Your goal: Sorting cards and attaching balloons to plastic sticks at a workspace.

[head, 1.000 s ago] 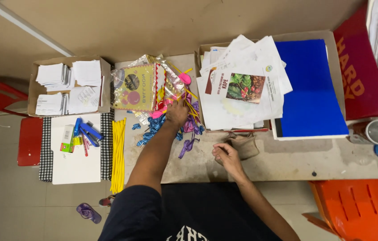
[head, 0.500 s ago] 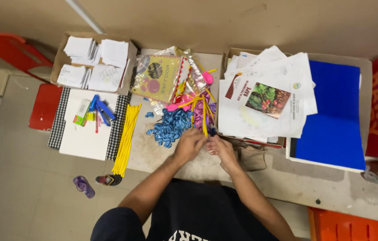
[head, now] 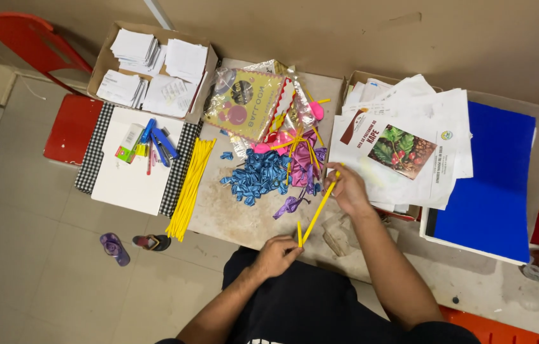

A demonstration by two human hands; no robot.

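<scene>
Pinching 1 long yellow balloon (head: 318,210) at both ends: left hand (head: 276,255) closed on the lower end near the table's front edge, right hand (head: 348,189) closed on the upper end just beside the paper stack. Balloon runs taut on a diagonal between the 2 hands, above the worn table top (head: 237,216). A short yellow stub sticks up beside the left fingers; cannot tell if it is the same balloon folded back or a second one.

Near the hands:
- crumpled brownish rag (head: 339,232) just under the right wrist, on the table
- loose purple balloons (head: 288,205) between the hands and the pile of blue balloons (head: 258,178)
- pink and purple balloons with yellow strands (head: 301,153) behind the blue pile
- shiny foil packets (head: 250,102) at the back of the table

Further out:
- stack of white papers with a leaflet showing green leaves (head: 403,150) on top, right of the balloons
- blue folder (head: 492,185) further right
- bundle of yellow long balloons (head: 190,185) lying along the table's left edge
- white board on a checked cloth (head: 126,178) with pens and a stapler on it
- cardboard box of white paper slips (head: 155,64) behind that board
- red chair (head: 69,127) at far left
- 2 sandals (head: 132,245) on the floor tiles
</scene>
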